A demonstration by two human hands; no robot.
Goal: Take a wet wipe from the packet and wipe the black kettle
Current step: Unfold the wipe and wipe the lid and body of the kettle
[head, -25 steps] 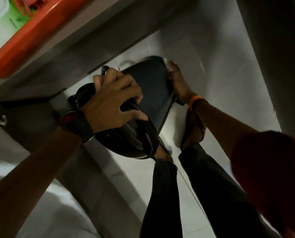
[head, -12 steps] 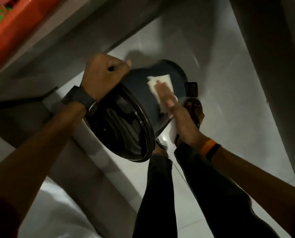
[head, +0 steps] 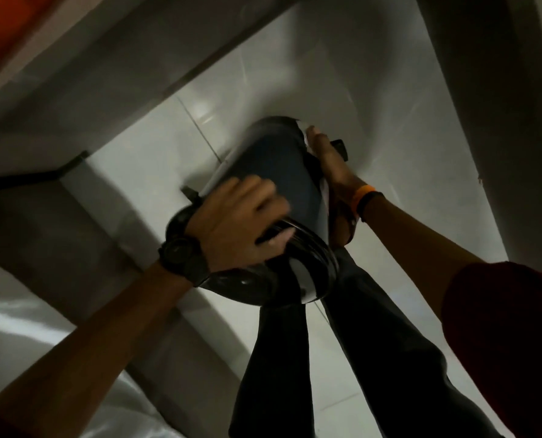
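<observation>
The black kettle [head: 282,175] is held in the air above the floor, tipped on its side with its glossy lid end toward me. My left hand [head: 241,230], with a dark watch on the wrist, grips the kettle at the lid rim and handle. My right hand [head: 329,159], an orange band on its wrist, presses against the kettle's far right side. A small white edge of the wet wipe [head: 303,128] shows by the fingertips of that hand; most of the wipe is hidden behind the kettle.
Pale floor tiles [head: 231,99] lie below the kettle. My legs in dark trousers [head: 295,358] stand under it. A grey counter edge [head: 111,52] runs across the upper left, with an orange tray corner [head: 1,30] above. A dark wall [head: 484,121] rises at right.
My right hand slid the wipe from the kettle's near face round to its far right side. My left hand shifted its grip onto the lid rim, and the kettle turned and moved right.
</observation>
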